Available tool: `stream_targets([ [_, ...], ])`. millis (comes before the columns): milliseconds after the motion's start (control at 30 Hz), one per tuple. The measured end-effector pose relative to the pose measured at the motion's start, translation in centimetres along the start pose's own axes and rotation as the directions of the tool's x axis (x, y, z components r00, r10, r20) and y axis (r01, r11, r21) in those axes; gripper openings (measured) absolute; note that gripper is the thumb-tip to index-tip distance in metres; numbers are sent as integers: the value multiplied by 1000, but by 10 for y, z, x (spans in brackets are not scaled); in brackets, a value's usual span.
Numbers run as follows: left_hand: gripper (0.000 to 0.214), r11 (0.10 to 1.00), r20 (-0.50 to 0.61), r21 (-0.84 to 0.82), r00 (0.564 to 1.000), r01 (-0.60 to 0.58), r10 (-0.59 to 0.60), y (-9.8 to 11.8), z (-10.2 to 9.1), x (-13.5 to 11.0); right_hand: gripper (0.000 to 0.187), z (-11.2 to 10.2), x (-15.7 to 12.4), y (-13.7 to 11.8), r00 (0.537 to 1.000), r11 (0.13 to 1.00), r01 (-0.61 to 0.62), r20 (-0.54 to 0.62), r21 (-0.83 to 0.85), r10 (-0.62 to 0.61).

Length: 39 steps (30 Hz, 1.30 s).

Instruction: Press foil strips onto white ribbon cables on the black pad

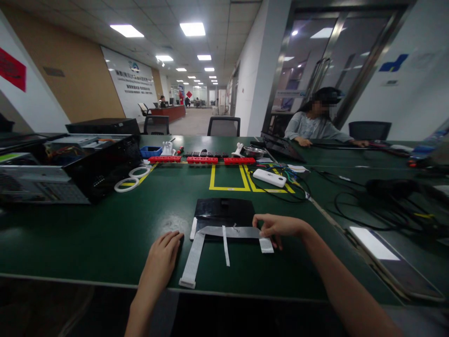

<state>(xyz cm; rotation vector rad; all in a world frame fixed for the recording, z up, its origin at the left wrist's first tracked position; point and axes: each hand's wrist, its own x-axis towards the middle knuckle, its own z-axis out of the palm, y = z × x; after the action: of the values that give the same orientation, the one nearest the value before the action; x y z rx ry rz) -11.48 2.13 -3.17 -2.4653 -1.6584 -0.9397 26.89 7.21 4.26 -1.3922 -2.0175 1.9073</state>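
Observation:
A flat grey-white ribbon cable (194, 260) lies in front of me, bent at two corners, with a connector at its near left end. Its middle stretch crosses a glossy black panel (224, 210) that rests on the table. Across the cable runs a narrow white strip (226, 245). At the cable's right-hand bend, my right hand (278, 225) pinches it between thumb and fingers; some fingers are partly hidden. My left hand (163, 257) rests palm down on the table, left of the cable, fingers stretched out and holding nothing.
An open computer case (101, 171) stands at the left beside white rings (126, 185). Red bins (202, 160) line the back. A white device (269, 178) sits among cables, a phone-like slab (396, 262) lies right, and another person (321, 121) sits across the table.

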Motion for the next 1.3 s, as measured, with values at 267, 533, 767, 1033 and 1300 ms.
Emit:
stream_targets([
  [267,33,999,3,53,1000,4,-4,17,-14,8,39,2,-2,-5,999,1000,-23,-28,-16,22],
  [533,43,960,142,88,957,-267,253,105,0,15,39,3,-2,-4,999,999,-31,-29,-15,30],
  [767,57,961,238,109,946,-254,223,126,28,21,40,3,-2,-4,999,999,-13,-34,-37,12],
  [1033,67,965,284,80,934,-249,218,120,25,24,36,3,-1,-4,998,999,-13,-55,-37,11],
  [1300,67,964,275,63,933,-258,232,116,26,23,43,2,-1,-3,998,999,-31,-52,-31,30],
])
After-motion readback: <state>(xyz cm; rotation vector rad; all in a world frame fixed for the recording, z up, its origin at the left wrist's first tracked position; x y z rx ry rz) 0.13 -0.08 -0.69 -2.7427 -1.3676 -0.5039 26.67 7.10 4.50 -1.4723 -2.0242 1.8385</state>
